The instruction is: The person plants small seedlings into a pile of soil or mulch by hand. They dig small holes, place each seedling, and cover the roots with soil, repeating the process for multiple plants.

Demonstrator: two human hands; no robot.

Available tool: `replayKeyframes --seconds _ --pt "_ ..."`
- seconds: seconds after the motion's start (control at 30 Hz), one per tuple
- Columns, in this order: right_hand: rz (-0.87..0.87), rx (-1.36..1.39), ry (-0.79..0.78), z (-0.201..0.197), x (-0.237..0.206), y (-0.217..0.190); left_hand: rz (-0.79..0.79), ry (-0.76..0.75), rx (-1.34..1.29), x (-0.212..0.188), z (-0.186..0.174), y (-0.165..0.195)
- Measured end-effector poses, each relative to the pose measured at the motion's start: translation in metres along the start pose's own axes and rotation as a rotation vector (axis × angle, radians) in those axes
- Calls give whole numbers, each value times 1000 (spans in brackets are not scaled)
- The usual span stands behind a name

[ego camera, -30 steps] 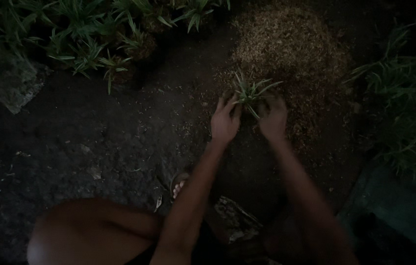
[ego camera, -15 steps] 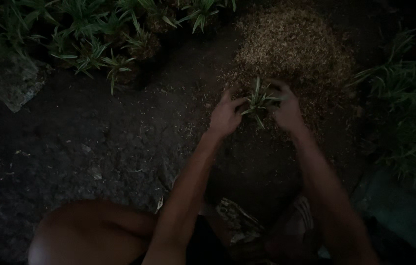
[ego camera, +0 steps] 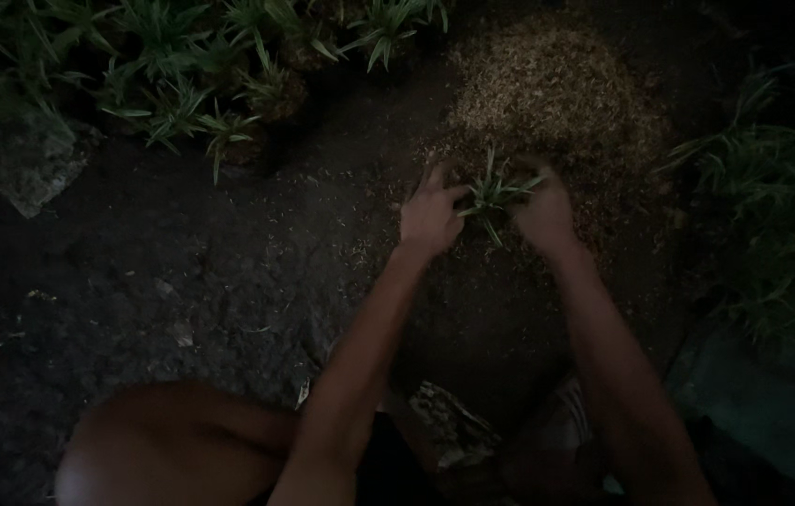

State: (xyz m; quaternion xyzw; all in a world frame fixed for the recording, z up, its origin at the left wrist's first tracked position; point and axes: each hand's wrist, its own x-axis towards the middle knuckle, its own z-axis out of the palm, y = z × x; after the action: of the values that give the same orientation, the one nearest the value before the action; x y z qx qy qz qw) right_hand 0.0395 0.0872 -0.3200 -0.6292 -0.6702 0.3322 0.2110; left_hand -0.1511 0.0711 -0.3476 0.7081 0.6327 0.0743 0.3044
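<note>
My left hand (ego camera: 430, 217) rests on the dark soil (ego camera: 229, 281) with fingers spread, its fingertips touching the left side of a small green seedling (ego camera: 494, 194). My right hand (ego camera: 544, 214) presses in from the opposite side, fingers curled toward the plant's base; the light is too dim for me to tell whether either hand actually clamps the leaves or only cups them. The seedling stands upright between both hands, its narrow leaves fanning outward above my knuckles. It sits at the near edge of a mound of pale, husk-like material (ego camera: 552, 89), which spreads beyond my hands toward the top of the view. Both forearms run down to the bottom edge, and a bent knee (ego camera: 163, 450) shows at lower left. Further out, a cluster of similar leafy plants (ego camera: 182, 84) lines the upper left, beside a flat grey stone (ego camera: 27, 159). More grass-like foliage (ego camera: 772, 215) grows along the right side
</note>
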Motion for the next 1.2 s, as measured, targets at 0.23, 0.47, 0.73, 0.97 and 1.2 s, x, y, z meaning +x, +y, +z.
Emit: replayKeyframes --seconds 0.23,0.47,0.73,0.97,1.2 --pt "-56 -191 -117 1 6 10 -23 32 -100 2 9 -12" --pt "76 58 -35 1 -27 2 -9 -48 -105 -9 -4 -12" --pt "-85 -368 129 18 -25 -2 -2 9 90 7 7 6" --pt "168 155 125 5 -31 -6 -112 47 -198 -8 5 -2" --pt "672 98 -36 19 -26 0 -406 108 -328 5 -7 2"
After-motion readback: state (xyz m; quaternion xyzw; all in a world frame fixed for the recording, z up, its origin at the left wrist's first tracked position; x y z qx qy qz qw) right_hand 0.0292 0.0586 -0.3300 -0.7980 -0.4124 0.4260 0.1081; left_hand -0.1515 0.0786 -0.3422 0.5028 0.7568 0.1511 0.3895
